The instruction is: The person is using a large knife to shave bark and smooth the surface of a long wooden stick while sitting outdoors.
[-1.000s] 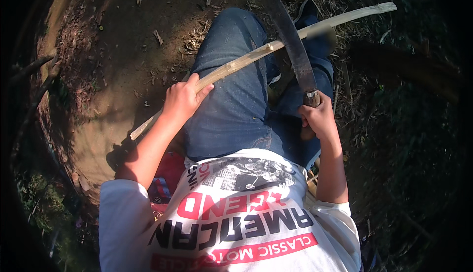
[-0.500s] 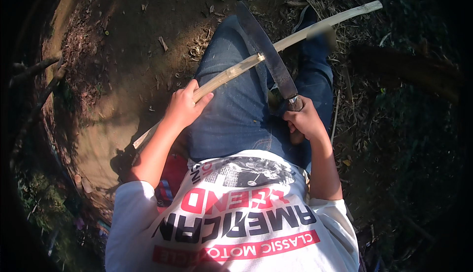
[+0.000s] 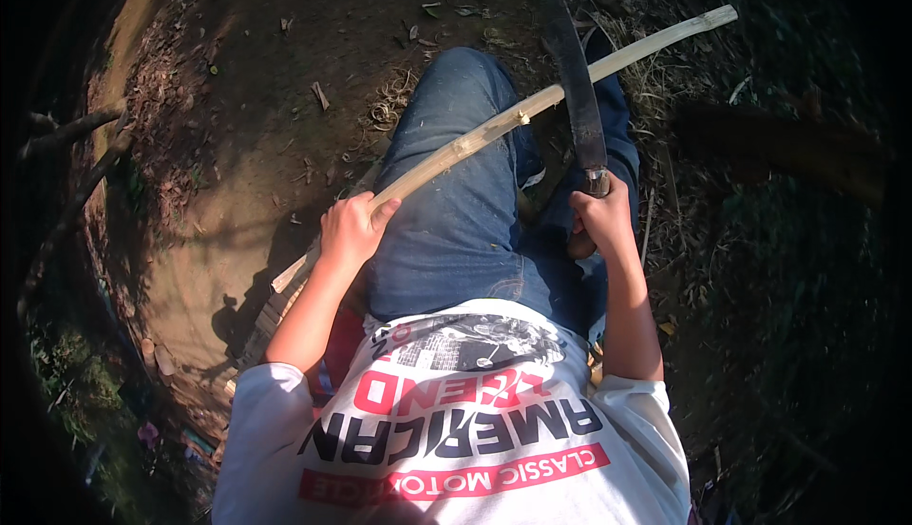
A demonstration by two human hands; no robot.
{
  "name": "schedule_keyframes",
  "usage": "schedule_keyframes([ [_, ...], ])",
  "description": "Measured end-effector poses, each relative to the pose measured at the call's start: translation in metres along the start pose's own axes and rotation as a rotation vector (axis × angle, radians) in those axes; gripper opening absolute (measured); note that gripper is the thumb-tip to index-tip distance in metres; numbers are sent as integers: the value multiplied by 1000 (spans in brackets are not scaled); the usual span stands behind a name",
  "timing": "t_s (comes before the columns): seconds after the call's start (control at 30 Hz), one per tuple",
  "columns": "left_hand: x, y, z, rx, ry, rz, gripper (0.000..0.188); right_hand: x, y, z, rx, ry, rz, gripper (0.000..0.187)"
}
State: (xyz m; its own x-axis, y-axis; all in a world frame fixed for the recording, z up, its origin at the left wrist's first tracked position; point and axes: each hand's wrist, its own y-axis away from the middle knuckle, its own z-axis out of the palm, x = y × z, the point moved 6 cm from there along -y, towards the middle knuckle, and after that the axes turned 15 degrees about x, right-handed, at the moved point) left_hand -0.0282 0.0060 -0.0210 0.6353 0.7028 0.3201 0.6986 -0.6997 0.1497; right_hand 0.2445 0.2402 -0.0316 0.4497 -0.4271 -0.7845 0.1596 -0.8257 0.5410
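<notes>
Left hand (image 3: 350, 229) grasps the long pale wooden stick (image 3: 461, 146) slanting across the blue denim-clad leg (image 3: 432, 230); right hand (image 3: 605, 213) clenches the dark metal machete (image 3: 579, 83), which could glance off the small pale knot (image 3: 522, 118) legward

My left hand (image 3: 351, 228) is gripping, thumb (image 3: 387, 211) pointing right. My right hand (image 3: 606, 216) is clenching in a fist, about level. My left forearm (image 3: 318, 308) is slanting inward; my right forearm (image 3: 634, 308) is reaching forward, leaning slightly inward.
</notes>
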Motion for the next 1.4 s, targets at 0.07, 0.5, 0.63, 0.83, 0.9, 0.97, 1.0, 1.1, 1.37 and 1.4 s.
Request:
schedule_keyframes([
  [0.07, -1, -6, 5, -6, 5, -3, 83, -6, 14, 17, -180, 126, -12, 20],
  [0.5, -8, -4, 15, -3, 136, 23, 81, -15, -3, 7, -217, 238, -278, 21],
  [0.63, 0, -10, 16, -23, 187, 6, 82, -4, -12, 14, 32, 10, -46, 21],
  [0.83, -10, -3, 19, -6, 134, 3, 83, -20, -2, 11, -128, 278, -202, 14],
  [0.9, -6, -3, 21, -3, 133, -13, 82, -24, -8, 4, 13, 173, -79, 9],
  [0.97, 0, -5, 16, -34, 117, -37, 81, -20, 0, 13, -9, 216, -87, 11],
  [1.0, 1, -5, 13, -40, 84, -32, 81, -13, 2, 15, -75, 237, -141, 16],
  [1.1, -5, -2, 16, -42, 79, -34, 81, -27, -6, 3, -77, 434, -333, 25],
  [1.37, -1, -1, 17, -33, 60, -23, 80, -9, 0, 12, -178, 361, -130, 30],
  [1.4, -2, -2, 16, -17, 73, -22, 80, -19, -5, 8, -179, 360, -164, 29],
])
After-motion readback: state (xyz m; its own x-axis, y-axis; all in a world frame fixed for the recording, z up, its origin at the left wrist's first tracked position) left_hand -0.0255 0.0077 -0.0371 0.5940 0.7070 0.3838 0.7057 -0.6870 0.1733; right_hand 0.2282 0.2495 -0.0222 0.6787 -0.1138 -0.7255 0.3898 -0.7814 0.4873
